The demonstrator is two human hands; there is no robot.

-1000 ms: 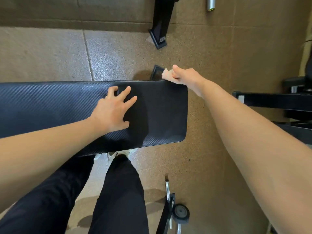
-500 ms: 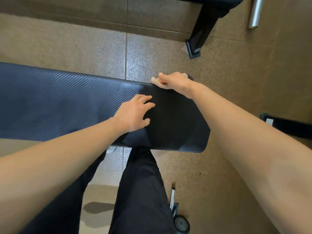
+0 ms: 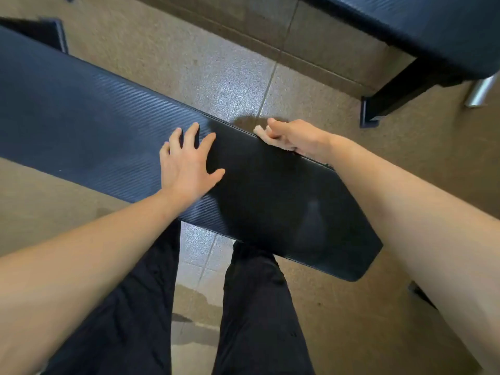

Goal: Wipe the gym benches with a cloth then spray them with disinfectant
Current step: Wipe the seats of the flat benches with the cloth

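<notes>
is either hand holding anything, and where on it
The right hand grips a pale cloth, bunched under its fingers against the far edge of the bench. The left hand holds nothing; it lies flat on top.

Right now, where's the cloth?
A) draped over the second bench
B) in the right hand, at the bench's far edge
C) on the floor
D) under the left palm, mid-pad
B: the right hand grips the pale cloth against the far edge of the bench pad, while the left hand lies flat on the pad, fingers spread, with no cloth showing.
</notes>
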